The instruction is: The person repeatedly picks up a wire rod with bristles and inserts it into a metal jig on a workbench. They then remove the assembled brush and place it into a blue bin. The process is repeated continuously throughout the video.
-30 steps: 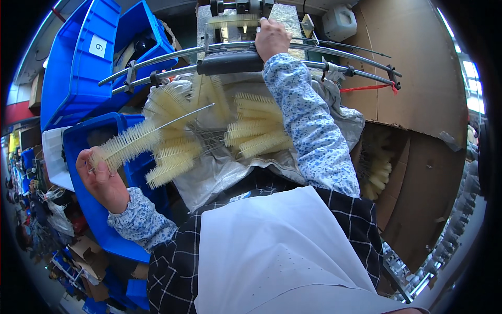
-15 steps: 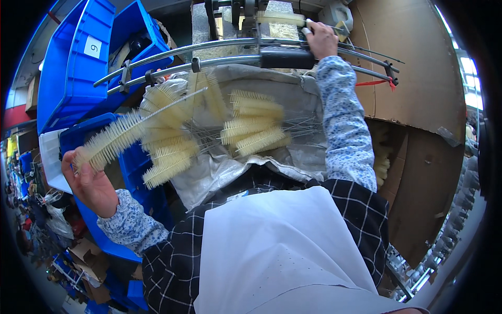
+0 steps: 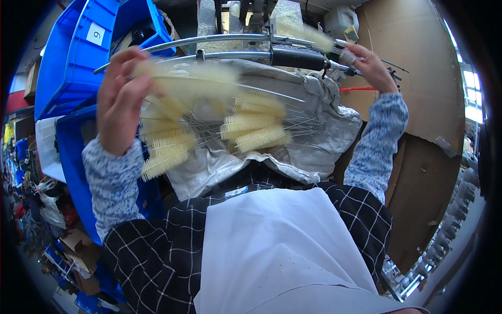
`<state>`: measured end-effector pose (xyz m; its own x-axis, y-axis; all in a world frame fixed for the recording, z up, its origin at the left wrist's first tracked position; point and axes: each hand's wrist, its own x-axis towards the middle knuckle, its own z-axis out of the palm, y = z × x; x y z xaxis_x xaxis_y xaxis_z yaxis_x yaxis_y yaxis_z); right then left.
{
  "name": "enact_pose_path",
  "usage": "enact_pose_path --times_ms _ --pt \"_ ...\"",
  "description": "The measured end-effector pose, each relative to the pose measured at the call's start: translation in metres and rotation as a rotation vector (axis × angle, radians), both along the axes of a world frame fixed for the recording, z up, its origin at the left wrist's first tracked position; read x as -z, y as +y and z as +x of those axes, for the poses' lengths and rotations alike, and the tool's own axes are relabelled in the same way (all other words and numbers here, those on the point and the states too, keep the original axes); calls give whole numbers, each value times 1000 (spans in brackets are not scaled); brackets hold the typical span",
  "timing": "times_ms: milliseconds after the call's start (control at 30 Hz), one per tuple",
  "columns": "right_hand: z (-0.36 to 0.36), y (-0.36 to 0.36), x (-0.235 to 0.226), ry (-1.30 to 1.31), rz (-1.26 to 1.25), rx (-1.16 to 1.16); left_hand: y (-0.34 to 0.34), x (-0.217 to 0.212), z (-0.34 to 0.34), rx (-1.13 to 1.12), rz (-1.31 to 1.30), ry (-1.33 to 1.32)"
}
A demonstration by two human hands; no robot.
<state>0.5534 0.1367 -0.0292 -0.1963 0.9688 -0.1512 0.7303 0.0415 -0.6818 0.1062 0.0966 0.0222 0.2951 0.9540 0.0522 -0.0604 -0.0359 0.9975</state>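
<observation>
My left hand (image 3: 121, 99) is closed around the end of a cream-bristled bottle brush (image 3: 201, 78), smeared by motion, with its bare wire stem pointing right over the brush pile. At the upper right, my right hand (image 3: 372, 67) pinches the end of a second bottle brush (image 3: 308, 37), whose blurred bristles lie just beyond the metal rails. Below the hands, several loose bottle brushes (image 3: 256, 125) lie on a white woven sack (image 3: 308, 152), their wire stems crossing. Another cluster of brushes (image 3: 170, 152) rests to the left, partly behind my left arm.
Two metal rails (image 3: 225, 55) with a black roller (image 3: 298, 56) cross in front of a machine (image 3: 256, 18). Blue bins (image 3: 73, 63) stand at the left. Brown cardboard (image 3: 418, 78) walls the right side, with a white jug (image 3: 341, 21) near its top.
My left hand has swung up and right with its brush, which now lies nearly level. My right hand has moved right, off the rail beside the roller, with the second brush shifting rightward too.
</observation>
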Motion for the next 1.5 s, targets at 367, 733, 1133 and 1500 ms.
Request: enact_pose_path --times_ms 367,733,1133,1500 --pt "-163 -26 24 -15 461 -67 9 57 70 78 80 84" --pt "-106 65 74 -775 332 102 30 149 35 637 875 1603" --pt "-107 73 82 -697 399 71 34 92 42 868 504 1610" --pt "-103 77 88 -593 396 71 6 -3 -7 581 173 1096"
